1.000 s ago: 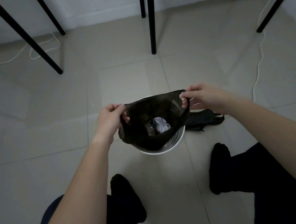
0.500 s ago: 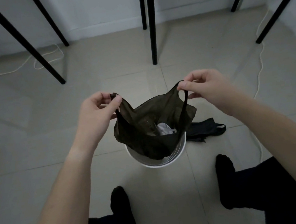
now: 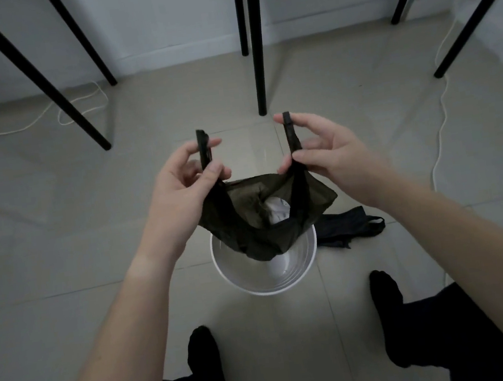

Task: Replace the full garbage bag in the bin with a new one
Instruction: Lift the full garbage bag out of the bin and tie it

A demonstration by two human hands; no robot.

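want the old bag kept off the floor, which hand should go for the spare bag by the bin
Probably the right. The spare bag lies on the floor right of the bin, below the right hand. The left hand, on the bin's far side, could take both handles of the full bag.

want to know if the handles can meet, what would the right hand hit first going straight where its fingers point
Probably the left hand and the bag handle it pinches: the right hand points leftward across an open gap. Depth is unclear from one view.
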